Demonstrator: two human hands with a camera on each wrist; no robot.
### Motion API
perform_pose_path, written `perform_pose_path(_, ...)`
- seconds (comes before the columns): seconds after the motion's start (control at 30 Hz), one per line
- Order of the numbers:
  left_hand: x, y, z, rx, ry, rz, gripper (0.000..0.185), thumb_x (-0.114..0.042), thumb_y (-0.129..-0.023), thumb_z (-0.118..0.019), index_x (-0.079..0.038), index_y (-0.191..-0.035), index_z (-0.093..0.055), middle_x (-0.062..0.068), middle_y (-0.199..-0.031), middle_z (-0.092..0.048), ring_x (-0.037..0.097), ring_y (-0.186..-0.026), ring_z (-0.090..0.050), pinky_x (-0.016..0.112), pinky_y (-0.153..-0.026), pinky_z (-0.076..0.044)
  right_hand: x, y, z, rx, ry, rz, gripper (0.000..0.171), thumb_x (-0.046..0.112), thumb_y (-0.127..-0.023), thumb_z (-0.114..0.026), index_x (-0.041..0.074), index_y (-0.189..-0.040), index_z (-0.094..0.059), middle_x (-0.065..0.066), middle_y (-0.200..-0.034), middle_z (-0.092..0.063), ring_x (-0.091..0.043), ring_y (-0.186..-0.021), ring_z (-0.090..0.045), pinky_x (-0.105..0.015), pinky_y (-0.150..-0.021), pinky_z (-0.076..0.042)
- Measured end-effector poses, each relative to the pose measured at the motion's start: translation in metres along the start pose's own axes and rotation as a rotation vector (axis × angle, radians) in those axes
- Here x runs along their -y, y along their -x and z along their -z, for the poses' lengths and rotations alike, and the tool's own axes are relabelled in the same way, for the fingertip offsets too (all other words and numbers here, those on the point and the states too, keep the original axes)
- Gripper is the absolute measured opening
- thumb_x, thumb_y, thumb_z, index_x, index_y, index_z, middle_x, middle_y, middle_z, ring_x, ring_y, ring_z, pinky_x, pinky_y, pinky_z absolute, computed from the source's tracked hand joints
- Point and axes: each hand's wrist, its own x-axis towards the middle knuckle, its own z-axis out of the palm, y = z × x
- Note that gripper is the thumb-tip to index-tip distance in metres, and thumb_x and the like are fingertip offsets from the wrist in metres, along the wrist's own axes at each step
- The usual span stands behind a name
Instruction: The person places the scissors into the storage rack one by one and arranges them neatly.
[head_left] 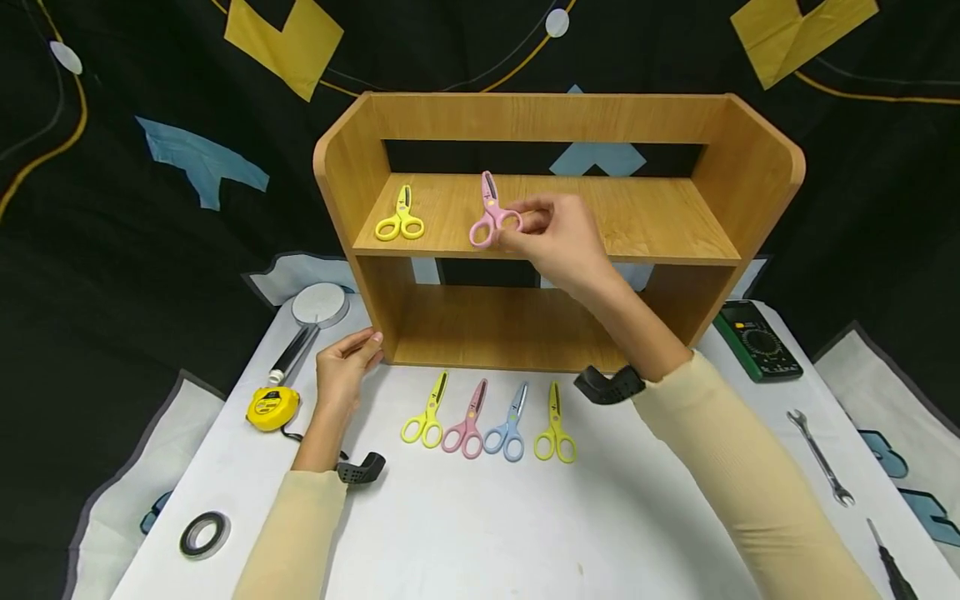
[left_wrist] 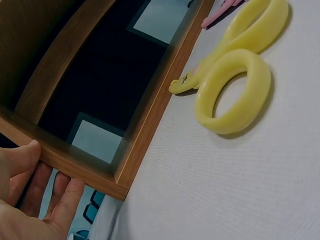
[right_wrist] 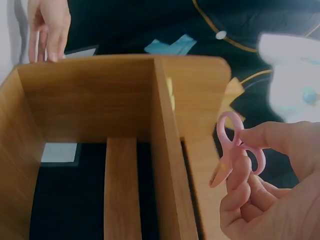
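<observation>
My right hand [head_left: 558,237] pinches pink scissors [head_left: 489,212] by the handle loops, at the upper board of the wooden shelf [head_left: 555,358]; the blades point up and back in the head view. Yellow scissors [head_left: 403,218] lie on that board further left. Fingertips of my left hand [head_left: 347,371] touch the lower left side panel of the shelf from outside, near its front edge. On the table before the shelf, a row holds yellow scissors [head_left: 432,412], pink scissors [head_left: 467,425], blue scissors [head_left: 510,427] and more yellow scissors [head_left: 555,429].
At left are a magnifying glass [head_left: 318,305], a tape measure [head_left: 272,407] and a tape roll [head_left: 204,535]. At right lie a green multimeter [head_left: 759,342], a wrench [head_left: 820,457] and a screwdriver [head_left: 892,567]. A dark cloth [head_left: 187,292] hangs behind the white table [head_left: 540,533].
</observation>
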Motion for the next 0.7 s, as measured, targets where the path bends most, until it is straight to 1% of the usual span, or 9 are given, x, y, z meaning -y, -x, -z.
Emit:
perform_pose_path(0.1,0.001,0.001,0.001,-0.011,0.003,0.001,0.039,-0.009,-0.09,-0.081,0.005,-0.125,-0.07,-0.004,-0.094,-0.075,0.01,-0.091,-0.073,0.035,-0.096,-0.063,0.006,-0.023,-0.013,0.028,-0.005,-0.052,0.034,0.016,-0.094,-0.075,0.005,-0.125,-0.069,-0.006,-0.09,-0.07,-0.015,-0.076,-0.061,-0.018,-0.058,-0.053)
perform_pose_path(0.2,0.001,0.001,0.001,-0.01,0.0,0.005,0.039,-0.009,-0.09,-0.081,0.004,-0.125,-0.071,-0.004,-0.094,-0.076,0.011,-0.092,-0.073,0.034,-0.094,-0.063,0.008,-0.04,-0.026,0.054,-0.009,-0.104,0.033,0.018,-0.094,-0.077,0.005,-0.123,-0.069,-0.007,-0.094,-0.071,-0.018,-0.08,-0.067,-0.019,-0.063,-0.059)
perform_pose_path(0.3,0.0,0.0,0.001,-0.002,-0.009,0.008,0.041,-0.01,-0.09,-0.081,0.005,-0.126,-0.07,-0.005,-0.093,-0.075,0.011,-0.093,-0.073,0.032,-0.094,-0.063,0.01,-0.05,-0.04,0.057,0.024,-0.133,0.035,0.021,-0.092,-0.08,0.006,-0.122,-0.07,-0.005,-0.094,-0.069,-0.015,-0.079,-0.066,-0.017,-0.061,-0.057)
perform_pose_path(0.4,0.0,0.0,0.0,0.006,-0.019,0.004,0.043,-0.012,-0.09,-0.081,0.005,-0.128,-0.068,-0.007,-0.092,-0.075,0.009,-0.092,-0.073,0.031,-0.094,-0.063,0.01,-0.055,-0.049,0.061,0.056,-0.137,0.034,0.022,-0.092,-0.079,0.005,-0.12,-0.071,-0.003,-0.09,-0.067,-0.01,-0.075,-0.06,-0.015,-0.056,-0.05)
perform_pose_path(0.47,0.0,0.0,-0.001,0.012,-0.025,-0.003,0.044,-0.013,-0.091,-0.081,0.006,-0.129,-0.068,-0.008,-0.092,-0.075,0.007,-0.09,-0.072,0.031,-0.095,-0.063,0.009,-0.057,-0.052,0.063,0.079,-0.13,0.033,0.023,-0.093,-0.078,0.004,-0.119,-0.072,-0.003,-0.089,-0.066,-0.01,-0.075,-0.058,-0.016,-0.054,-0.047)
perform_pose_path(0.53,-0.001,0.001,-0.001,0.012,-0.026,-0.008,0.045,-0.013,-0.09,-0.081,0.006,-0.128,-0.068,-0.008,-0.092,-0.075,0.006,-0.09,-0.072,0.033,-0.095,-0.063,0.008,-0.057,-0.053,0.071,0.117,-0.119,0.032,0.024,-0.094,-0.077,0.004,-0.119,-0.072,-0.003,-0.093,-0.065,-0.011,-0.08,-0.057,-0.017,-0.057,-0.048)
perform_pose_path(0.7,-0.001,0.002,0.001,-0.002,-0.022,-0.016,0.044,-0.012,-0.09,-0.081,0.007,-0.127,-0.068,-0.007,-0.092,-0.075,0.006,-0.088,-0.072,0.033,-0.095,-0.063,0.009,-0.057,-0.057,0.101,0.262,-0.083,0.034,0.03,-0.095,-0.076,0.006,-0.119,-0.072,-0.005,-0.104,-0.063,-0.017,-0.093,-0.056,-0.022,-0.063,-0.05)
